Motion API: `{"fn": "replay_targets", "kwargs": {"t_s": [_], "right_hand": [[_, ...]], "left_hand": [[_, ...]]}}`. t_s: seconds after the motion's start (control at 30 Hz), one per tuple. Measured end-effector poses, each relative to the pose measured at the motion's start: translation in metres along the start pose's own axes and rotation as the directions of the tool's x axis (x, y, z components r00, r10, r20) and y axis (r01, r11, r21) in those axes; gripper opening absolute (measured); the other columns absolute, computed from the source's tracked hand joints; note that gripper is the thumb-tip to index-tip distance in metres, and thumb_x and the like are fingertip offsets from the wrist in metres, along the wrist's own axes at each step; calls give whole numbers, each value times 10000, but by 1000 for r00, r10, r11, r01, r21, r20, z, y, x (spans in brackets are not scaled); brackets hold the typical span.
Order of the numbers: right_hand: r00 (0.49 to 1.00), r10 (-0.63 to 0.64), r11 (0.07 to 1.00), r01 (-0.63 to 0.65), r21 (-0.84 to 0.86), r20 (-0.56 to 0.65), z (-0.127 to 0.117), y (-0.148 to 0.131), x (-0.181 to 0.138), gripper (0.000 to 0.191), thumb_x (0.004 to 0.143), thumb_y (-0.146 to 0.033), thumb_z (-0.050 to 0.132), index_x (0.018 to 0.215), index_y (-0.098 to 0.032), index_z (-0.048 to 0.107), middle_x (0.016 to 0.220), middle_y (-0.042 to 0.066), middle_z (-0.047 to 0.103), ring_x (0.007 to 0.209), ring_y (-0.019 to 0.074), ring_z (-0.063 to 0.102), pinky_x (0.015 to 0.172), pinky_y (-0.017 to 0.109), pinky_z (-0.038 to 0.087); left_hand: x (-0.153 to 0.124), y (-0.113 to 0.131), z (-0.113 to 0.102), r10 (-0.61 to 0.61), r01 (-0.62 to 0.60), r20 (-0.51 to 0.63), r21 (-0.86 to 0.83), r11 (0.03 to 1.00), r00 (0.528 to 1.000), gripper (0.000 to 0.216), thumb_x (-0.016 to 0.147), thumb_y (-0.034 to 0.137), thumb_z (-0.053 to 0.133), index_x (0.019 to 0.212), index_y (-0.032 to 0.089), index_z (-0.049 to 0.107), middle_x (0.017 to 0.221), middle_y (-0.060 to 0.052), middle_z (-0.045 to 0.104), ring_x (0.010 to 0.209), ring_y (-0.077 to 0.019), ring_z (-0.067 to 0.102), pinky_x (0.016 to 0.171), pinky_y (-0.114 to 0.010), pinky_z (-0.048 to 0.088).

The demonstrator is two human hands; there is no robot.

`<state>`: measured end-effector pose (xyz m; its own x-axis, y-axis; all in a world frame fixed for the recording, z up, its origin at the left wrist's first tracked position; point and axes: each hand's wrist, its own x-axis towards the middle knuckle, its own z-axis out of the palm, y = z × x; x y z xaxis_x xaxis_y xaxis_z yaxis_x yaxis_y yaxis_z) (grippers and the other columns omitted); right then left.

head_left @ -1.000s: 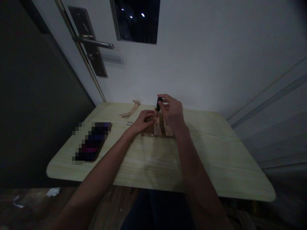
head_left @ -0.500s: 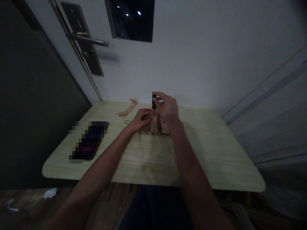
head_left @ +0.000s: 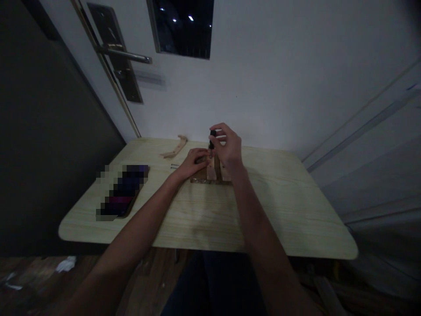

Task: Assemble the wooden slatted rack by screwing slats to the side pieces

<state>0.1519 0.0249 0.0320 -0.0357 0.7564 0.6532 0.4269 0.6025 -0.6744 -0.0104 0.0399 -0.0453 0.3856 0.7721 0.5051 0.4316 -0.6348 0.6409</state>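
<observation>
My right hand (head_left: 229, 145) grips the black handle of a screwdriver (head_left: 212, 138), held nearly upright. Its shaft points down onto a pale wooden piece (head_left: 211, 171). That piece lies on a brown wooden board (head_left: 199, 179), beside a second pale piece (head_left: 225, 174) partly covered by my right wrist. My left hand (head_left: 194, 162) is closed over the board's left side, its fingertips pressing on the pale piece close to the screwdriver's tip. Any screw under the tip is too small to make out.
Two screws (head_left: 174, 166) lie left of my left hand. A bent pale wooden piece (head_left: 174, 148) rests behind them, near the door (head_left: 263, 79). A phone (head_left: 126, 191), partly pixelated, lies on the left of the table (head_left: 184, 228).
My right hand and the screwdriver handle have shifted and turned slightly. My left hand stays nearly still on the wood. The whole view has moved a little.
</observation>
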Motion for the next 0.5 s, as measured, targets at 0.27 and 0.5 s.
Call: {"fn": "replay_targets", "kwargs": {"t_s": [0.27,0.5], "right_hand": [[990,5,999,2,49,-138,6,7,-7,177,911,-348,588,1047,-244,542,945,35,646,837,162,668,739,318,593],[996,6,994,3,109,-86,8,10,-9,162,940,-338,527,1081,-261,507,1021,56,663,912,178,684,779,355,608]], "left_hand": [[0,5,-2,-31,31,10,5,1000,999,269,842,335,659,1084,235,723,1246,-63,658,1217,-271,546,1125,-468,354],[1,3,-1,-30,29,9,7,1000,1000,264,841,333,657,1076,232,722,1247,-73,661,1209,-271,550,1116,-474,363]]}}
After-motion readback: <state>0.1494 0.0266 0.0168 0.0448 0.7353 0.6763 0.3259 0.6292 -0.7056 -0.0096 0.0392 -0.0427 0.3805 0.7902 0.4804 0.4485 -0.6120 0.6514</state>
